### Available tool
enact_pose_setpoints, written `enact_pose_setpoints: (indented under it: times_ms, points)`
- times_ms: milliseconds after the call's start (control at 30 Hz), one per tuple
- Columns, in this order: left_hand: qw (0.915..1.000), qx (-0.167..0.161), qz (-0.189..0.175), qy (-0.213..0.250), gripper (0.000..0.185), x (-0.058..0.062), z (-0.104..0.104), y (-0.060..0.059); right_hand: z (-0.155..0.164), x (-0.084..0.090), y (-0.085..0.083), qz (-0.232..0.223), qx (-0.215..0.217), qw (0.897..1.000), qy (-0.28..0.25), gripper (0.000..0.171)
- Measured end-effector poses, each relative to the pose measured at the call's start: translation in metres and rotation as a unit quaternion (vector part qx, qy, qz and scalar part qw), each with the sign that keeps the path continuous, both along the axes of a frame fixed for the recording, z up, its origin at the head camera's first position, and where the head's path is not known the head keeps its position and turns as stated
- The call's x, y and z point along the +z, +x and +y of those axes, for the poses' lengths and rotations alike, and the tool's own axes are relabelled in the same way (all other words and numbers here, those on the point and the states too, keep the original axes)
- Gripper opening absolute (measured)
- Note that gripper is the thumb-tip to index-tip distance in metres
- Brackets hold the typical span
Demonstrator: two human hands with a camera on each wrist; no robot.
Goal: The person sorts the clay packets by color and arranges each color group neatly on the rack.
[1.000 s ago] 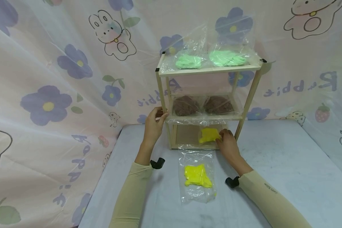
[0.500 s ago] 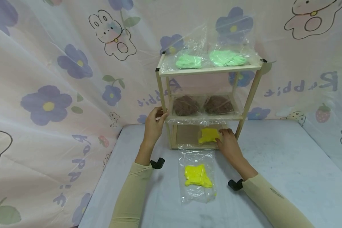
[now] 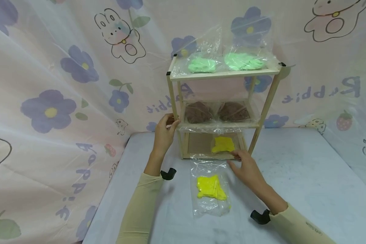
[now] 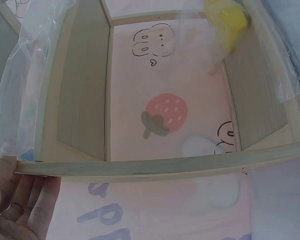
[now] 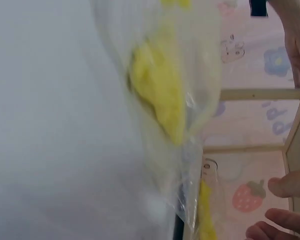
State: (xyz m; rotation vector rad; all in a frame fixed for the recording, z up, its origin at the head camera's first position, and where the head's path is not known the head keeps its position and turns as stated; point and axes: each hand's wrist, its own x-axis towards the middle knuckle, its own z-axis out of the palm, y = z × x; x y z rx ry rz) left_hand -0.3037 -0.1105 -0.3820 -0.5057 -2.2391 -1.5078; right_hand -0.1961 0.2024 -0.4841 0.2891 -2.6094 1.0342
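Note:
My left hand (image 3: pixel 164 135) grips the left front post (image 3: pixel 172 96) of a small three-tier wooden shelf, thumb on one side and fingers on the other, as the left wrist view shows. On the bottom tier, toward the right, lies a clear bag of yellow clay-like stuff (image 3: pixel 223 144). Just in front of that tier is my right hand (image 3: pixel 248 171), fingers apart and holding nothing. A second bag of yellow stuff (image 3: pixel 211 187) lies flat on the table before the shelf. It looks blurred in the right wrist view, with my right fingers (image 5: pixel 290 185) at the edge.
Two bagged brown lumps (image 3: pixel 198 113) sit side by side on the middle tier, their plastic hanging over its front edge. Two bagged pale green lumps (image 3: pixel 202 65) rest on top. Behind the white-covered table (image 3: pixel 299 176) hangs a patterned cloth (image 3: pixel 55 152).
My right hand has let go of the yellow bag on the bottom tier and drawn back toward the front. My left hand has stayed on the post.

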Motion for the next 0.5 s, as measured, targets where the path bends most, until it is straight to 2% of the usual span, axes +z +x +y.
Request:
enact_pose_setpoints:
  times_ms: [300,500]
  points:
    - [1.0,0.0,-0.006,0.0,0.036,0.001,0.0,0.0,-0.009,-0.004,0.034,-0.028,0.029,0.999,0.003,0.038]
    - [1.0,-0.001,-0.002,0.004,0.035,0.0,0.0,0.0,-0.016,-0.009,0.052,-0.08,0.041,0.996,0.013,0.043]
